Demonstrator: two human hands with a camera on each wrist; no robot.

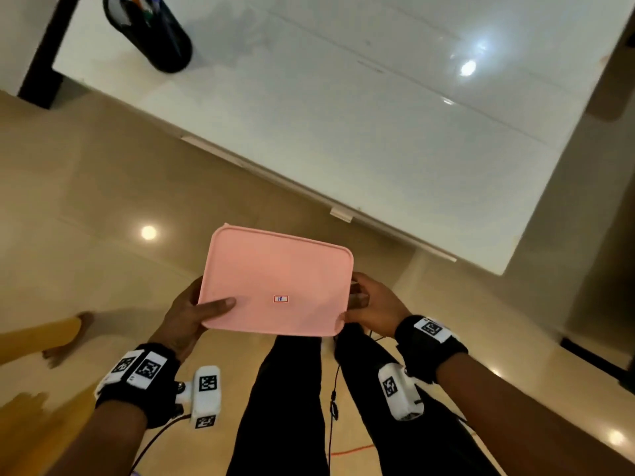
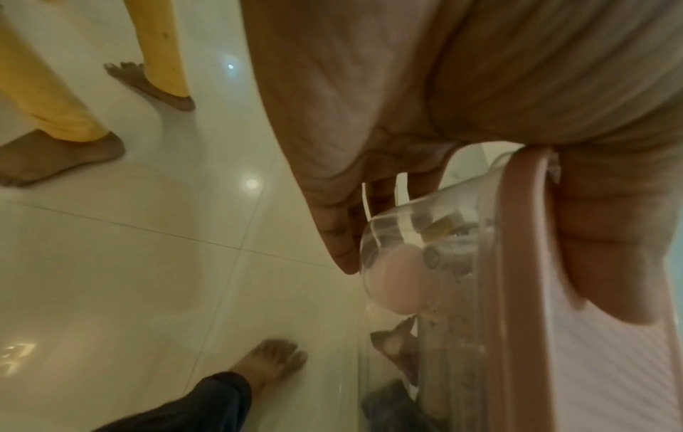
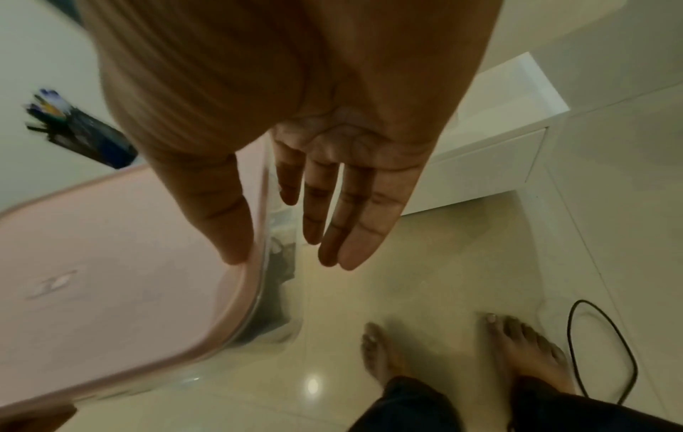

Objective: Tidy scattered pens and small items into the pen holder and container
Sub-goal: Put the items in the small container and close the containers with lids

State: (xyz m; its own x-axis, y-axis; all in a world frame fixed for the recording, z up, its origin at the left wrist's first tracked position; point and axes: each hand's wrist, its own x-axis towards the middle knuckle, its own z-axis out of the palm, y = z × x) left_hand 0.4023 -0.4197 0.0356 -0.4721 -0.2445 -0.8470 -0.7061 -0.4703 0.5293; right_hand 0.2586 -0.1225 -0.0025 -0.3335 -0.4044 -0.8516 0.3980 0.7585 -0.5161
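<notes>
I hold a clear container with a pink lid (image 1: 275, 283) in the air over the floor, in front of the white table (image 1: 378, 115). My left hand (image 1: 187, 316) grips its left edge, thumb on the lid, fingers underneath. In the left wrist view the clear wall (image 2: 391, 228) shows a pale pink round item (image 2: 397, 280) and other small things inside. My right hand (image 1: 376, 304) is at the right edge; the right wrist view shows its thumb (image 3: 225, 222) on the lid rim (image 3: 236, 292) and straight fingers (image 3: 347, 228) beside the wall. A black pen holder (image 1: 151, 32) with several pens stands on the table's far left.
Another person in yellow trousers stands barefoot (image 1: 65, 338) on the tiled floor to my left. My own legs in dark trousers (image 1: 292, 407) are below the container. A black cable (image 3: 599, 350) loops on the floor by my right foot.
</notes>
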